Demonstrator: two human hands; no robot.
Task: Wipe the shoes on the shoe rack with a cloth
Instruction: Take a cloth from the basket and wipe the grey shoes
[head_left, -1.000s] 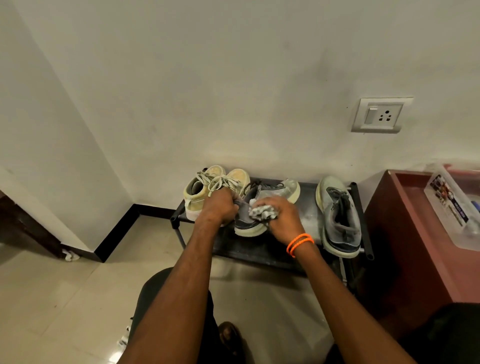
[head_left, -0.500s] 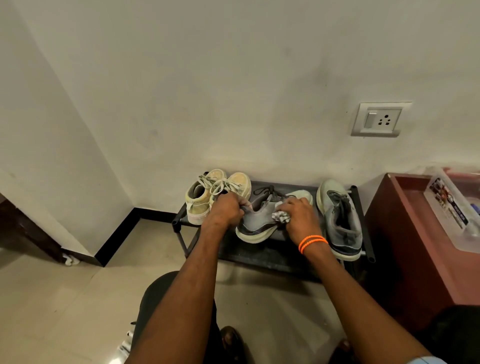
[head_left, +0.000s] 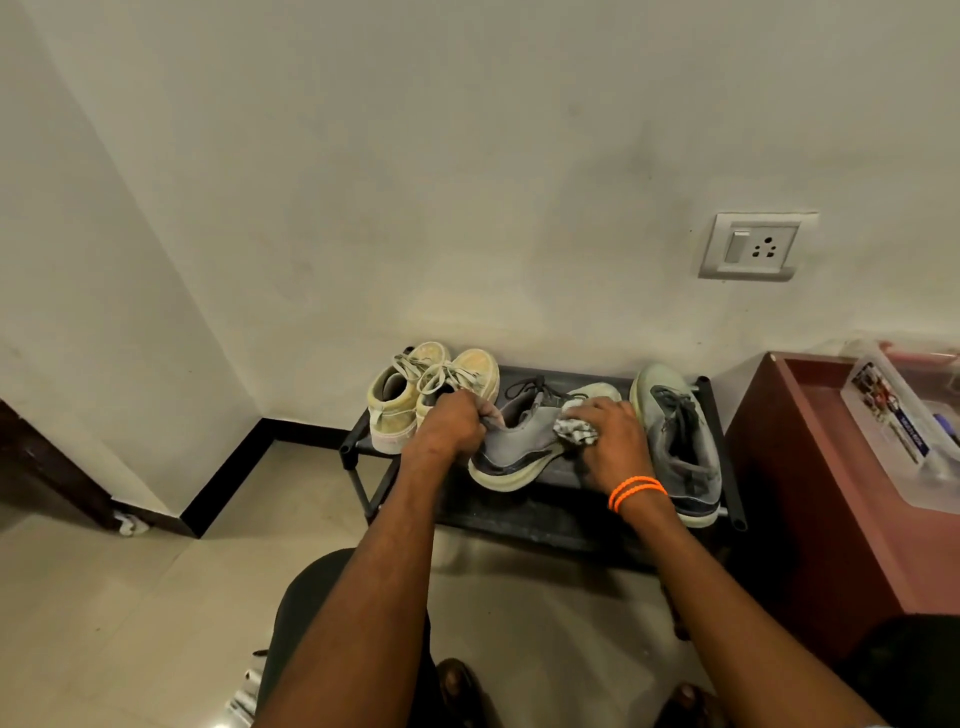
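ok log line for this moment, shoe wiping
step: wiping grey shoe | left hand: grips heel | right hand: presses cloth on side | shoe tilted on rack

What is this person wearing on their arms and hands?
Both forearms are bare, with no sleeves or gloves showing. The left hand carries no ring, watch or band that can be seen. Just below the right hand, two thin orange bands circle the wrist side by side, beaded in look.
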